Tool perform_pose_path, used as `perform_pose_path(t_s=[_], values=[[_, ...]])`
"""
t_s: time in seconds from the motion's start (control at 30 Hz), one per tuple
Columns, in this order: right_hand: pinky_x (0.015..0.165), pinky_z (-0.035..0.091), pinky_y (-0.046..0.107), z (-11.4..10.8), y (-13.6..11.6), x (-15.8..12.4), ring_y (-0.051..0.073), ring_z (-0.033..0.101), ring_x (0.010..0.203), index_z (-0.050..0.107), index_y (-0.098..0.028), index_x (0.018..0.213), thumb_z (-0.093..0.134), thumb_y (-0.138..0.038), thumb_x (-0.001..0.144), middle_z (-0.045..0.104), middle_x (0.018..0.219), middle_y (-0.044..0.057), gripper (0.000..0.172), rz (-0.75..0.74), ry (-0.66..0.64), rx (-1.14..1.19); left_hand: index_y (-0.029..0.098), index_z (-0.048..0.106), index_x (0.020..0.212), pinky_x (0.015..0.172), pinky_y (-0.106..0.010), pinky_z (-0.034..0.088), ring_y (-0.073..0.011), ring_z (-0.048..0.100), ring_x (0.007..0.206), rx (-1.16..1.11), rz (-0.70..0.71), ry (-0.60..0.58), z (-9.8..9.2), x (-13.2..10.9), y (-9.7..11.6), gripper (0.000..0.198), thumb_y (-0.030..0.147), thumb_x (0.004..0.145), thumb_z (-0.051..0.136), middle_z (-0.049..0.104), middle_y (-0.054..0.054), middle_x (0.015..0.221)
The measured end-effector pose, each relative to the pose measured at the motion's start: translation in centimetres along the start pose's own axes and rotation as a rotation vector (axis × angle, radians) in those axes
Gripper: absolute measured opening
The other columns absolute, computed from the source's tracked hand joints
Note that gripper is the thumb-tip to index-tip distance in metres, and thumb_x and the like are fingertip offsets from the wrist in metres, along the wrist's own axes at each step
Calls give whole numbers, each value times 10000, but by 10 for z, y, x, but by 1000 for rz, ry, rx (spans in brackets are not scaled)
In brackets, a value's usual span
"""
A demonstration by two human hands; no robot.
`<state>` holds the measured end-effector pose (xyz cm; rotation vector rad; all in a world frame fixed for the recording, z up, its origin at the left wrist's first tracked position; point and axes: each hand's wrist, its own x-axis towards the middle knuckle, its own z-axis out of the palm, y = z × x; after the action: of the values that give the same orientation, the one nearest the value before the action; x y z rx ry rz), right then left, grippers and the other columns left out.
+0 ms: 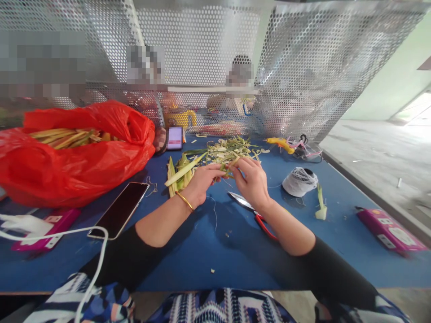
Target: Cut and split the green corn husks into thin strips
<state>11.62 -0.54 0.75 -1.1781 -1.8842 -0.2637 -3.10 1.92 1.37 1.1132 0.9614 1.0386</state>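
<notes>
Over the middle of the blue table, my left hand and my right hand meet with fingers pinched on a small greenish plant strip. Fingers cover most of that strip. A gold bangle circles my left wrist. Beside my left hand lie longer pale yellow-green leaf strips. Just beyond both hands is a heap of plant scraps. Partly under my right forearm are scissors with red handles, their blades apart. A spool of white thread stands to the right, near a single cut stalk piece.
A red plastic bag full of strips fills the left side. Near it are a dark phone, a pink power strip and a white cable. A lit phone leans by the perforated metal screen. Another pink power strip lies right.
</notes>
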Motion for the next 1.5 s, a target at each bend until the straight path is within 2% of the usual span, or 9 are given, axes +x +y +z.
perform_pose_path(t_s=[0.13,0.4,0.5,0.67,0.77,0.9,1.0,1.13,1.5], values=[[618,361,270,4,2,-1,155,531,636,542,-226,663,493,-234,897,610,705,17,239,199,-27,-10,192,612,471,560,-264,287,-117,413,587,26,45,-87,2,-3,-3,119,169,586,627,552,9,561],[552,305,248,-3,2,5,134,493,558,608,-223,723,534,-263,870,623,654,-10,169,372,-181,17,184,726,606,596,-248,352,-102,436,569,117,55,23,7,-7,2,35,193,635,743,611,27,568],[563,323,246,-10,9,9,135,515,551,659,-237,784,592,-264,852,645,623,-26,99,307,-260,24,174,721,636,578,-235,371,-91,465,546,101,69,77,5,-4,4,34,173,661,745,627,28,587],[711,411,281,-14,11,11,158,625,692,681,-222,771,612,-209,841,721,734,11,99,110,-179,74,164,690,762,501,-197,350,-58,501,491,0,-11,126,0,2,5,139,156,652,773,645,36,633],[762,451,305,-13,7,10,170,649,739,699,-225,787,637,-262,837,736,773,18,88,109,-173,244,177,639,785,481,-180,344,-54,514,480,-82,-70,147,-2,3,4,238,167,617,807,619,51,605],[784,495,326,-11,4,10,188,666,823,728,-231,830,657,-332,814,751,861,23,124,268,-182,546,178,613,789,470,-183,321,-54,495,454,-98,-80,158,-1,2,5,307,178,579,837,590,65,559],[774,508,338,-6,3,11,194,654,833,707,-230,709,651,-351,789,737,820,26,155,371,-63,674,168,610,771,476,-186,320,-48,476,449,-73,-70,135,2,0,6,302,183,578,842,612,53,565],[664,517,312,-1,-1,12,141,602,638,680,-223,712,658,-355,739,712,765,9,136,567,14,838,167,602,727,465,-195,309,-51,450,431,-29,-42,126,4,-2,6,281,172,575,839,566,74,497],[506,378,256,-4,2,11,101,462,495,584,-206,582,637,-401,656,541,507,-38,215,719,-169,747,177,605,698,535,-244,382,-96,484,478,71,9,142,7,-5,6,314,221,548,877,546,71,476]])
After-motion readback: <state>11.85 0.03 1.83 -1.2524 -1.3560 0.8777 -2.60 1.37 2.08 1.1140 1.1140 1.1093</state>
